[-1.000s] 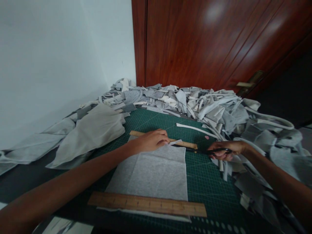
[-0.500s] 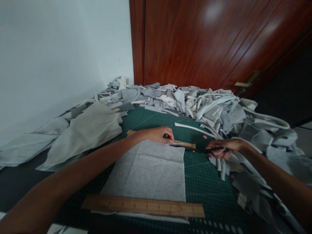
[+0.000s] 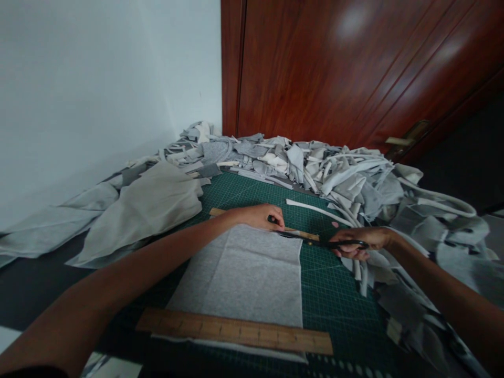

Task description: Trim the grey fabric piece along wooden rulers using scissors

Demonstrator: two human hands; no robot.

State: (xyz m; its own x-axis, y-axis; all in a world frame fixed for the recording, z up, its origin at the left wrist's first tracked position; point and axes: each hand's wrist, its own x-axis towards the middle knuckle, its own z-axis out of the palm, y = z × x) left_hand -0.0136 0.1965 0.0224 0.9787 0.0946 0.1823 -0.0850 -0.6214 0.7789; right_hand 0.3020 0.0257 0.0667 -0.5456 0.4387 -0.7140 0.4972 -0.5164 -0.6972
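A light grey piece of fabric [image 3: 252, 278] lies flat on a green cutting mat [image 3: 334, 310]. My left hand [image 3: 263, 216] rests at its far edge, thumb and fingers pinched on the cloth there. In my right hand [image 3: 356, 242] is a pair of black-handled scissors [image 3: 321, 242], the blades pointing left along that far edge. The blade tips reach close to my left fingertips. A narrow wooden ruler [image 3: 311, 237] lies by the far edge, partly hidden by my left hand. Across the near end of the fabric lies a wider wooden ruler [image 3: 240, 332].
Fabric scraps [image 3: 291, 157] are heaped along the back and right of the mat. Larger pale cloth pieces [image 3: 145, 210] lie at the left. A cut strip [image 3: 315, 207] curves across the mat. Behind stand a white wall [image 3: 110, 79] and a brown door [image 3: 315, 68].
My right hand and the scissors have moved slightly left along the fabric's far edge. My left hand keeps its place on the cloth. The whole view has shifted a little.
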